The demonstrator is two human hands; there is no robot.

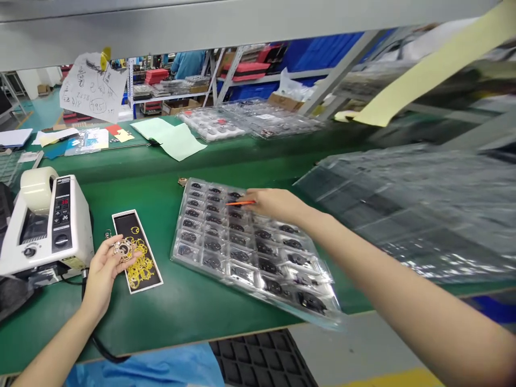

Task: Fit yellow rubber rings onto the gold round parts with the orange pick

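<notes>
My left hand (pixel 104 269) is raised above the green bench and pinches a small round metal part (pixel 122 249) with gold-coloured rings. It sits just left of a black card (pixel 137 250) covered in loose yellow rings. My right hand (pixel 274 205) grips a thin orange stick (pixel 241 202), whose tip lies over the far corner of a transparent blister tray (pixel 245 247). The tray holds several rows of black parts in its pockets. The hand hides part of the tray's far edge.
An electronic tape dispenser (pixel 46 220) with a roll of tape stands at the left. Stacks of plastic trays (pixel 407 209) lie at the right. Papers and more trays sit on the far bench, with shelving and a co-worker's blue sleeve beyond.
</notes>
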